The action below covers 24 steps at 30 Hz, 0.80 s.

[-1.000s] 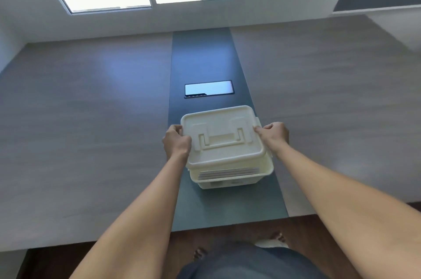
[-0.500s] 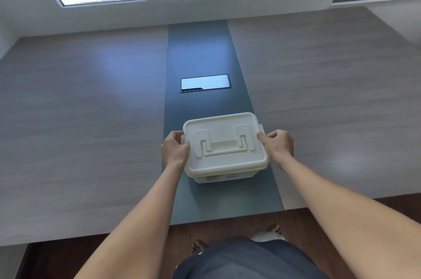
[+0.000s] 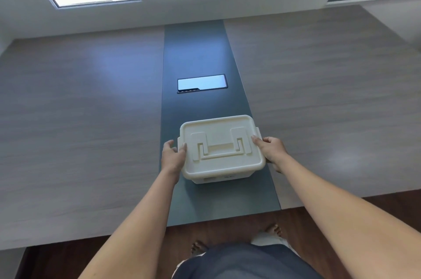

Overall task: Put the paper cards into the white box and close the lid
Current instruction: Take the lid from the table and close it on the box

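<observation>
The white box [image 3: 222,177] stands on the dark centre strip of the table, near the front edge. Its lid [image 3: 219,142] lies flat on top, with a folded handle in the middle. My left hand [image 3: 172,157] rests against the box's left side, thumb on the lid's edge. My right hand [image 3: 271,150] presses the right side, fingers over the lid's edge by the side clip. No paper cards show; the lid hides the inside of the box.
A wide wooden table [image 3: 79,130] with a dark strip [image 3: 200,51] down its middle. A glossy rectangular panel [image 3: 201,83] is set into the strip beyond the box. A window wall stands behind. My bare feet and the brown floor show below the table's front edge.
The box came down from a raised, tilted hold onto the table and now sits level. Both hands stayed on its sides, and their fingers have loosened slightly.
</observation>
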Each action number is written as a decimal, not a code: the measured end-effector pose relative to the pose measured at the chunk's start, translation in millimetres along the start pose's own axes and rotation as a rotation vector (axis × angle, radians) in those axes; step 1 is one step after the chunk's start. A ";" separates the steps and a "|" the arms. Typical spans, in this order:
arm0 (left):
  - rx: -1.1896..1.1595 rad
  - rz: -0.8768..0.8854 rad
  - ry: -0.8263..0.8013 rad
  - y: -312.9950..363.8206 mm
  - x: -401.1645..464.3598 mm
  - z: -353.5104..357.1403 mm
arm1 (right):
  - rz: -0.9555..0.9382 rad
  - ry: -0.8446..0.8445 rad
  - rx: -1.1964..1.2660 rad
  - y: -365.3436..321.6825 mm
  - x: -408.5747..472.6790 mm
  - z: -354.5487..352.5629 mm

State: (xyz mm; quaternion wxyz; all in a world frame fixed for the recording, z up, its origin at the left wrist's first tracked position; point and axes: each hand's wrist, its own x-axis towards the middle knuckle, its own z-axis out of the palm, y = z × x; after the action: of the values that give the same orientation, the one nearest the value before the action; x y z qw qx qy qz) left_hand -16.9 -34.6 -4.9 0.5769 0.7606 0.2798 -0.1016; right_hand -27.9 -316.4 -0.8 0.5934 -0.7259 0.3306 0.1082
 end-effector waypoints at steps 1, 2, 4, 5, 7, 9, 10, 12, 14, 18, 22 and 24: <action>-0.002 -0.054 -0.030 -3.3 2.1 -0.1 | 0.001 -0.017 0.020 1.3 0.9 0.5; -0.016 -0.105 -0.065 -5.6 2.4 -0.4 | 0.002 -0.020 0.034 2.1 1.3 0.5; -0.077 -0.141 -0.088 -9.0 4.5 0.9 | 0.027 -0.025 0.081 2.0 2.4 0.6; -0.102 -0.137 -0.077 -10.2 6.0 1.8 | 0.044 -0.035 0.099 2.0 3.7 0.3; -0.131 -0.133 -0.047 -9.8 7.3 2.7 | 0.059 -0.044 0.111 -0.7 3.5 -0.5; -0.149 -0.131 -0.016 -9.8 8.1 2.1 | 0.048 -0.023 0.082 -2.7 4.3 -1.4; -0.150 -0.109 0.012 -7.4 6.4 1.2 | 0.030 -0.010 0.062 -4.0 4.2 -2.3; -0.121 -0.032 0.067 -9.0 9.9 0.0 | -0.016 0.022 0.038 -5.3 4.7 -2.7; -0.050 0.013 0.106 -7.6 9.1 -1.1 | -0.064 0.090 0.008 -3.8 4.1 -0.4; 0.058 0.054 0.210 -7.5 12.1 4.3 | -0.178 0.207 -0.132 -5.3 -2.9 4.1; 0.100 0.103 0.275 1.1 5.5 6.7 | -0.247 0.261 -0.192 -5.4 -6.2 6.3; 0.104 0.123 0.286 4.6 2.7 7.4 | -0.267 0.274 -0.196 -4.4 -6.5 7.8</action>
State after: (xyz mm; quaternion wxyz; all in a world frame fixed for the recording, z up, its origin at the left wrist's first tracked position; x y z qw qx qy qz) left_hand -10.9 -41.5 -4.7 0.4963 0.8117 0.3065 0.0289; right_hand -28.3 -306.5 4.1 0.4787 -0.8253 0.2969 -0.0394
